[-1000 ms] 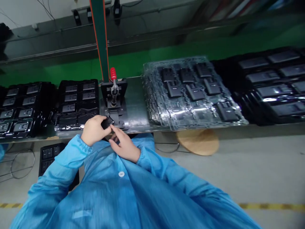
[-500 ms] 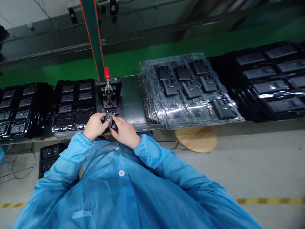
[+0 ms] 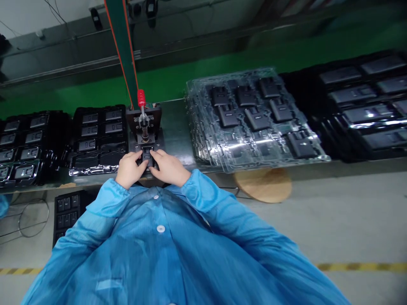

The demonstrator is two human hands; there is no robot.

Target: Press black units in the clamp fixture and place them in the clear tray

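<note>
Between my two hands is a small black plastic case (image 3: 146,156) with light lettering on top. It lies at the base of a toggle clamp fixture (image 3: 145,131), squared up with it. My left hand (image 3: 131,167) grips the case's left side with thumb and fingers. From the other side, my right hand (image 3: 169,166) holds its right edge, thumb near the front corner. The clamp's red handle (image 3: 141,98) stands upright behind the case. The underside of the case is hidden.
Left of the fixture, a black tray (image 3: 101,160) carries several dark parts, with another loaded black tray (image 3: 41,146) beyond. To the right are stacked clear trays (image 3: 235,148) bearing similar cases, then more black trays (image 3: 337,127). A round wooden stool (image 3: 263,186) stands below the bench edge.
The case has gone from tilted in my hands near the bench edge to lying straight at the fixture's base. My right hand has moved up and forward to its side.
</note>
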